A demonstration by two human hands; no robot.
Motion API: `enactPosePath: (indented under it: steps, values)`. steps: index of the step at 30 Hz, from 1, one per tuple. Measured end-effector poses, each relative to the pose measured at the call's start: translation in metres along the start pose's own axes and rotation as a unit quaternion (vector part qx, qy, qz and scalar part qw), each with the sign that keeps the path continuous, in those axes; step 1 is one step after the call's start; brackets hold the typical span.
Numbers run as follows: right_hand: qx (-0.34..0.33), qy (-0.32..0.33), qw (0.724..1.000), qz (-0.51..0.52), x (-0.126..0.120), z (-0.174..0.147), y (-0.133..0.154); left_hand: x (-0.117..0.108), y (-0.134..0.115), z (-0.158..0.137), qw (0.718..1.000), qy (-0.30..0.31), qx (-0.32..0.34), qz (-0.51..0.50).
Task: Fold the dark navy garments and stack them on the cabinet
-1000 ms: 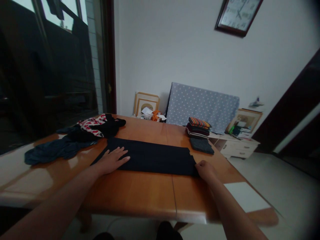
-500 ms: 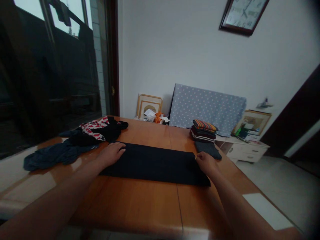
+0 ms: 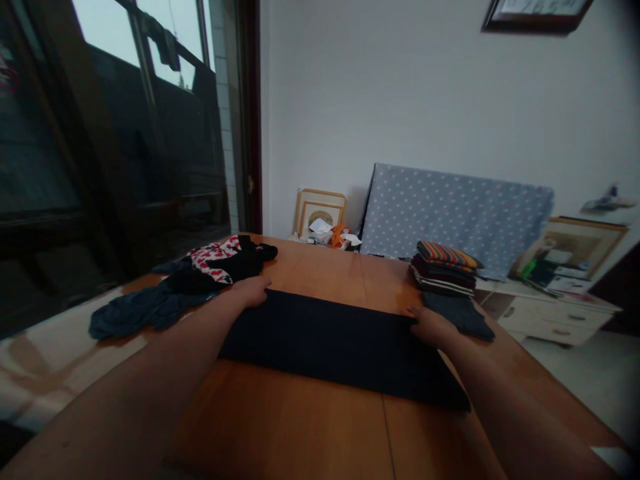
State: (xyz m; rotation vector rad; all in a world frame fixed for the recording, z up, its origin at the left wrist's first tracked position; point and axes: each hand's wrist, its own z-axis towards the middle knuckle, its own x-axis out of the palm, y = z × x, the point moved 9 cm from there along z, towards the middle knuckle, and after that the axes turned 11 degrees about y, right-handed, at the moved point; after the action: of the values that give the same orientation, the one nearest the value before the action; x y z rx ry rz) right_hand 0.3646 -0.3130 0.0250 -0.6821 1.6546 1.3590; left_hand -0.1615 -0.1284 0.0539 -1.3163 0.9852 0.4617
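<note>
A dark navy garment, folded into a long flat strip, lies across the table before me; what kind it is I cannot tell. At its far left corner my left hand has its fingers closed on the edge. My right hand pinches the far right corner. The fingertips of both hands are partly hidden by the cloth or blurred.
The wooden table bears a loose heap of clothes, with a red-and-white patterned black piece and crumpled blue denim, at left. Beyond my right hand are a folded stack and folded dark grey cloth.
My left hand has shifted from lying on the garment's left end to gripping its far left corner. My right hand still holds the far right corner. The view has turned slightly left.
</note>
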Motion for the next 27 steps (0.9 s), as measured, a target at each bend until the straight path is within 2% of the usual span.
enactPosePath:
  steps: [3, 6, 12, 15, 18, 20, 23, 27]
  values:
    - [0.02, 0.037, 0.993, -0.109, 0.001, -0.002, 0.007, 0.001, -0.004, 0.003, 0.995, 0.026, -0.019, 0.097]
    - [0.042, 0.069, 0.978, -0.192, -0.001, -0.009, 0.015, -0.001, -0.011, -0.003, 0.986, 0.022, -0.021, 0.164]
    - [0.023, 0.028, 0.978, -0.205, -0.02, -0.032, 0.032, -0.008, -0.033, -0.031, 0.945, 0.001, 0.035, 0.324]
    - [0.004, -0.024, 0.984, -0.179, -0.034, -0.056, 0.038, -0.023, -0.045, -0.057, 0.94, -0.055, 0.064, 0.33]
    - [-0.039, -0.081, 0.984, -0.157, -0.044, -0.09, 0.04, -0.038, -0.055, -0.096, 0.931, -0.113, 0.106, 0.331]
    - [-0.065, -0.101, 0.981, -0.153, -0.043, -0.115, 0.033, -0.043, -0.054, -0.126, 0.926, -0.131, 0.127, 0.33]
    - [-0.073, -0.087, 0.983, -0.142, -0.029, -0.148, 0.01, -0.038, -0.039, -0.165, 0.926, -0.126, 0.142, 0.325]
    - [-0.056, -0.046, 0.99, -0.125, -0.005, -0.174, -0.015, -0.013, -0.013, -0.195, 0.931, -0.084, 0.144, 0.324]
